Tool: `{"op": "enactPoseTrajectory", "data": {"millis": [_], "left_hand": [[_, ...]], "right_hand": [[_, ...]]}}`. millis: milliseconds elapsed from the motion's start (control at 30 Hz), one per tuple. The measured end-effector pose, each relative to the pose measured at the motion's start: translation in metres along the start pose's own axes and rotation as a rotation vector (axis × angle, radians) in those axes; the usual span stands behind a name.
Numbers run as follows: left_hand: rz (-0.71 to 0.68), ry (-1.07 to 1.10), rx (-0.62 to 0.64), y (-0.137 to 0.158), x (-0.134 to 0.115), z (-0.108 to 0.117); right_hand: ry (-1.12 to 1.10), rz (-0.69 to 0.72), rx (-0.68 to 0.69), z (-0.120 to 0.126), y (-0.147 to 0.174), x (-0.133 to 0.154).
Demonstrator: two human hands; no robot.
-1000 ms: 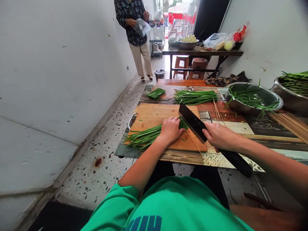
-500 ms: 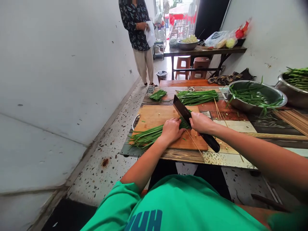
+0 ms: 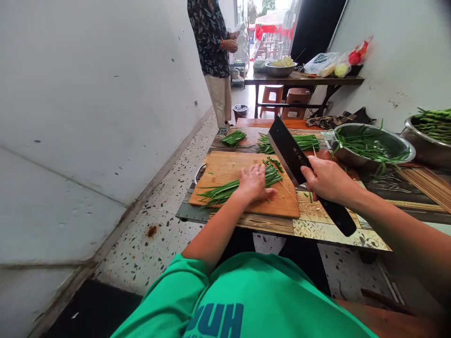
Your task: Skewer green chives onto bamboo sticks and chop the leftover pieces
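Observation:
A bundle of garlic chives lies slantwise on the wooden cutting board. My left hand rests flat over the bundle, its fingers stretched and the thumb out to the right. In my right hand is a black cleaver, gripped by its handle and raised above the board's right edge, clear of the chives. Short cut pieces of chive sit by the bundle's trimmed right end. A thin bamboo skewer lies across the board's right side.
Behind the board lie a small chive bunch and a larger one. At right stand a metal bowl of chives, a pot of green stalks and many skewers. A person stands beyond the table.
My right hand has lifted the cleaver off the chives and moved it to the right. My left hand's fingers have straightened. The person beyond has turned sideways.

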State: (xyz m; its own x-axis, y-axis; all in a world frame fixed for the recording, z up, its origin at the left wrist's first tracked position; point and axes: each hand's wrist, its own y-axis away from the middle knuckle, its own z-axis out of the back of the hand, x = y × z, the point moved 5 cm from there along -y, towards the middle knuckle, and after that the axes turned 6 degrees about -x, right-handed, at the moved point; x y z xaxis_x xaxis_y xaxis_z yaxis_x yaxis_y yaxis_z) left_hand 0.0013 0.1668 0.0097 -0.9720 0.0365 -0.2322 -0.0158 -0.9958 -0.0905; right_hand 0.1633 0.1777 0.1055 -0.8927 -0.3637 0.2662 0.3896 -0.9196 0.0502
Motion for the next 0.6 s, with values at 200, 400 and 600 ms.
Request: {"op": "enactPoseTrajectory", "data": {"millis": [200, 400, 600], "left_hand": [[0.104, 0.003, -0.018, 0.056, 0.048, 0.012], [0.077, 0.030, -0.115, 0.066, 0.049, 0.009], [0.076, 0.001, -0.145, 0.066, 0.048, 0.001]], "right_hand": [[0.140, 0.152, 0.098, -0.022, 0.018, 0.037], [0.134, 0.172, 0.227, -0.047, 0.021, 0.063], [0.126, 0.130, 0.237, -0.048, 0.019, 0.060]]}}
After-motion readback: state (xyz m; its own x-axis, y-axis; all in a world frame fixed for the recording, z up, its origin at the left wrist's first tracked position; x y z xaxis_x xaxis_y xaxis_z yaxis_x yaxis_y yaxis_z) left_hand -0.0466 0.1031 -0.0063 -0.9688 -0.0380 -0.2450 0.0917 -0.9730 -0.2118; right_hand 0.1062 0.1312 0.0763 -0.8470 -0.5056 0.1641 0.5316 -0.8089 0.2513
